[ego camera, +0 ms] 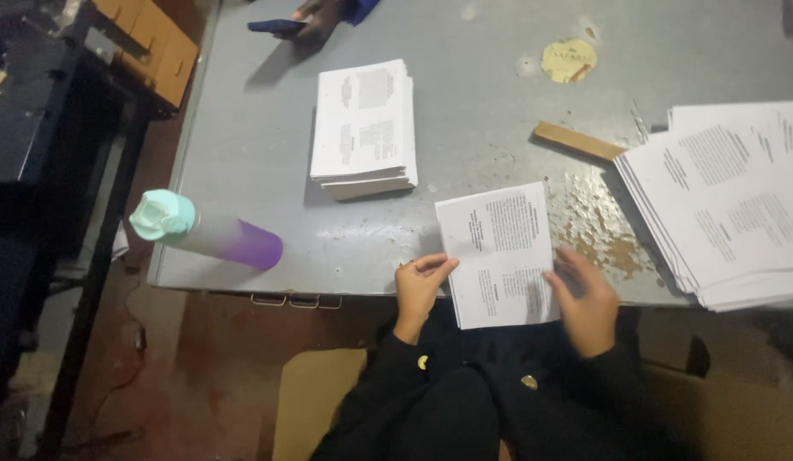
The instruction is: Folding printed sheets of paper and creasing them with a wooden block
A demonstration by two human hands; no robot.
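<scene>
A folded white printed sheet [499,248] lies at the near edge of the grey metal table [243,145], partly hanging over it. My left hand [418,286] pinches the sheet's left edge with thumb and fingers. Blurred, my right hand [584,299] rests flat on the sheet's lower right corner. A neat stack of folded printed sheets [364,128] sits further back, left of centre. A fanned pile of larger unfolded printed sheets [729,205] lies to the right of my right hand.
A bottle with a mint cap and purple base [200,235] lies on its side at the table's near left. A brown wooden strip [577,141] lies by the pile. Another person's hand [315,17] holds a dark phone [275,26] at the far edge. A round yellow sticker [569,60] sits far right.
</scene>
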